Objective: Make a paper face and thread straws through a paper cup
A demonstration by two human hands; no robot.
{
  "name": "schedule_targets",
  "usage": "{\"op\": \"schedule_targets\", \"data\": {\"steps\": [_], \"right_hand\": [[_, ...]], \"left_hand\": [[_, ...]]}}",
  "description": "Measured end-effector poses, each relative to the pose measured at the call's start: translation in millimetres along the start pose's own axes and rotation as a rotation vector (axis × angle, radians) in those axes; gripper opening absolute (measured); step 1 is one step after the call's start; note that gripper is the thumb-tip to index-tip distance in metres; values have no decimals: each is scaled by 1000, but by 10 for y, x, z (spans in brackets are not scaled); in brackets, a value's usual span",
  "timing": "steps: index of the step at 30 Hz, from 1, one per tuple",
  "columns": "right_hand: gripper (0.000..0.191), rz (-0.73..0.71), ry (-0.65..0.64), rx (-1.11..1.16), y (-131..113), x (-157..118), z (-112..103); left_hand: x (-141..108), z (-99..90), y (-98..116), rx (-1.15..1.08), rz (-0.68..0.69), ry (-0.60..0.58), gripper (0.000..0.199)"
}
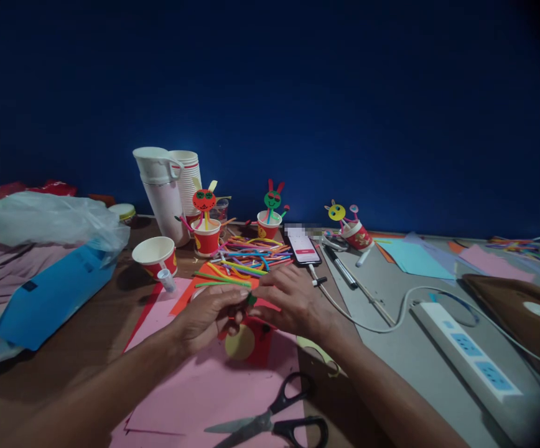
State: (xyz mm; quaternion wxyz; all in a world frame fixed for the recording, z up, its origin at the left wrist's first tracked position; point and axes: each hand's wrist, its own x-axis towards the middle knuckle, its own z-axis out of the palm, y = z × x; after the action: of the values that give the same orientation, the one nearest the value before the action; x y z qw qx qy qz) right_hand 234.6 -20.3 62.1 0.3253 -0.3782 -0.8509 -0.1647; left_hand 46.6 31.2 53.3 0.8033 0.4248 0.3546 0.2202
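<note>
Scissors (274, 423) lie nearest the camera, blades shut, on a pink sheet (204, 386) spread over the table (88, 336).

Going left to right: a clear bag (46, 221) slumps over a blue sheet (50, 295); beyond it stand an empty cup (154, 255), a stack of cups (186, 177) and a red-faced cup figure (204, 227).

Mid-table, the left hand (207, 317) is narrowed to a pinch, thumb and fingertips closed on a small green piece (250, 300). The right hand (293, 305) meets it there, fingers curled onto the same piece. Both hover just above a red cup (251, 339) with a yellow disc, which stands on the pink sheet.

That green piece looks light, thin and bendy, probably easy to crease, so a fingertip grip at its ends seems best. The cup should crush easily; hold it by the rim.

Behind lie loose coloured straws (246, 255); further right, a phone (302, 246), a cable (391, 311) and a power strip (466, 354).
</note>
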Motion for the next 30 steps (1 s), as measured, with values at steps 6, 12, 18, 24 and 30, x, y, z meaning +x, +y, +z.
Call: {"op": "schedule_targets", "data": {"steps": [6, 12, 18, 24, 30], "right_hand": [[20, 70, -26, -35, -38, 6, 54], [18, 151, -17, -11, -60, -27, 122], [14, 288, 111, 210, -100, -29, 170], [12, 333, 167, 442, -152, -2, 172], [13, 370, 155, 540, -145, -23, 200]], "left_hand": [[20, 19, -34, -67, 32, 56, 14], [18, 51, -37, -144, 15, 115, 8], [23, 41, -45, -247, -7, 58, 7], [3, 66, -100, -327, -33, 1, 10], [17, 57, -155, -428, -84, -54, 14]]}}
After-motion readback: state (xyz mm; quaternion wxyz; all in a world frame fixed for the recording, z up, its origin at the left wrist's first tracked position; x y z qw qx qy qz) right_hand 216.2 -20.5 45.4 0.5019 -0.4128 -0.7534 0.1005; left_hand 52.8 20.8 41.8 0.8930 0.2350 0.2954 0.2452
